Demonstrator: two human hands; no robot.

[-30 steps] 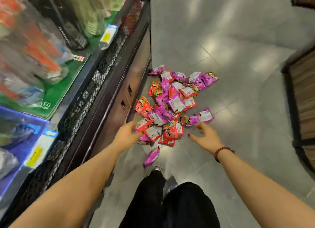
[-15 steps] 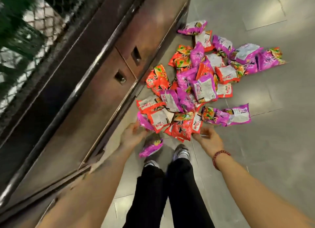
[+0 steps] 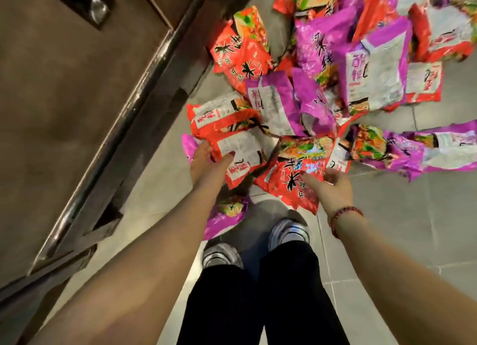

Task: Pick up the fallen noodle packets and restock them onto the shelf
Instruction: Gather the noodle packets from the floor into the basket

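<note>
Noodle packets (image 3: 374, 68), red and purple, lie heaped on the tiled floor (image 3: 413, 228), against the dark shelf base (image 3: 77, 99) at its left edge; the left hand (image 3: 206, 164) pinches a white-labelled red packet (image 3: 240, 151) by its near edge, thumb on top; the right hand (image 3: 334, 189) curls its fingers round the side of a black-lettered red packet (image 3: 294, 176); likely light, crinkly, slippery, with brittle contents, so sealed edges suit gentle gripping.

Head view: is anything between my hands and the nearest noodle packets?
Nothing visible. The left hand pinches a white-backed packet; the right hand holds the edge of a red packet.
</note>
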